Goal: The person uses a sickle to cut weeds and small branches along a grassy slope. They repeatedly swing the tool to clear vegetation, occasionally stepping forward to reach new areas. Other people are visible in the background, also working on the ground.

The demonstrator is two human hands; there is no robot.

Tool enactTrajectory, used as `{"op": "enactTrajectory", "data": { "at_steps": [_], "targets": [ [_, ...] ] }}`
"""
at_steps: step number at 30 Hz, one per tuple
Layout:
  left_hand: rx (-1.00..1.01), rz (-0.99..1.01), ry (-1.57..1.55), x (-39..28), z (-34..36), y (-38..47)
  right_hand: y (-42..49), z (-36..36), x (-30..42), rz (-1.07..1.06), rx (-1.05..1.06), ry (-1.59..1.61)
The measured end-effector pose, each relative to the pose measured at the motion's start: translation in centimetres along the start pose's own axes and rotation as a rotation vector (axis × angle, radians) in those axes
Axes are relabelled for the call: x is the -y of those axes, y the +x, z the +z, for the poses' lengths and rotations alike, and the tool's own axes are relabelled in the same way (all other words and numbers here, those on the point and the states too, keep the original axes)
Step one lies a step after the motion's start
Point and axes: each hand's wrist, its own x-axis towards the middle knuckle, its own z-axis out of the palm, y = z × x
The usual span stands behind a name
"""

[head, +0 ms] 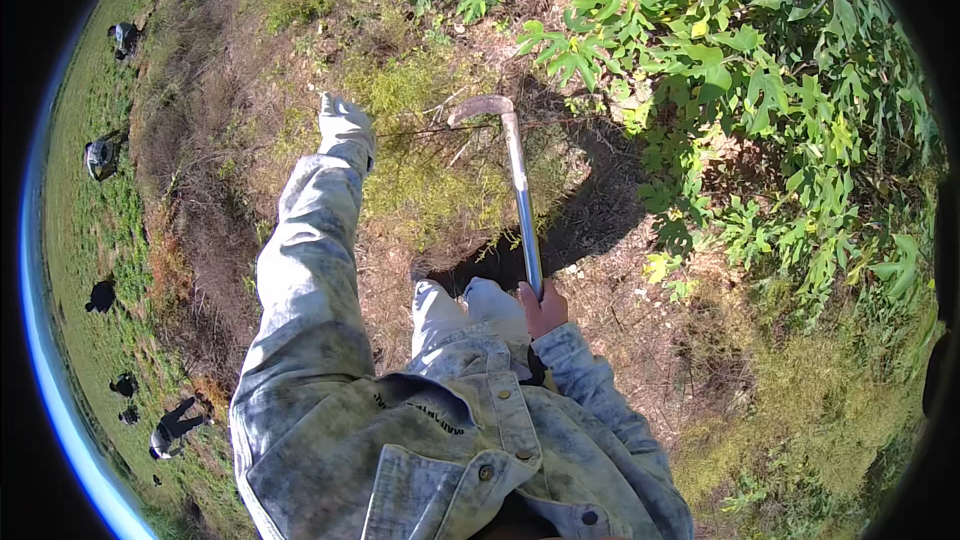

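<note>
My left hand (346, 122), in a white glove, is closed at the upper left on the end of a thin dark plant stem (420, 132). The stem runs to the right among the yellow-green fronds of a feathery weed (442, 195). My bare right hand (546, 309) grips the lower end of a long-handled sickle (523, 199) near my right thigh. Its handle is shiny metal and points up and away from me. The curved, worn blade bends left at the top and overlaps the stem's surroundings in view; whether it touches the plant I cannot tell.
Dense leafy shrubs (780, 105) rise at the right. Dry brown brush (199, 127) lies along the left, with a green field (105, 240) beyond. Several people are out there, one bent person (100, 157) among them. Dry, uneven ground (615, 330) lies beside my legs.
</note>
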Motion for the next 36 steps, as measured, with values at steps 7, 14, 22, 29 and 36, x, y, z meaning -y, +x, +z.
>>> {"op": "enactTrajectory", "data": {
  "at_steps": [7,14,22,29,36],
  "targets": [
    [-0.418,0.094,0.088,4.6,-2.6,-5.2,-1.4,2.0,1.3,0.182,0.007,0.029],
    [-0.230,-0.058,0.590,4.7,-6.6,-13.9,-2.2,4.8,0.4,0.170,0.005,-0.037],
    [0.495,-0.087,1.235,2.3,4.1,-21.7,0.3,6.4,3.1,0.136,-0.039,-0.102],
    [0.849,0.091,1.514,2.2,12.2,-23.8,1.7,5.3,6.1,0.091,-0.048,-0.118],
    [0.962,0.191,1.702,2.0,16.2,-22.6,-2.5,0.2,5.5,0.249,0.018,-0.120]
  ]
}}
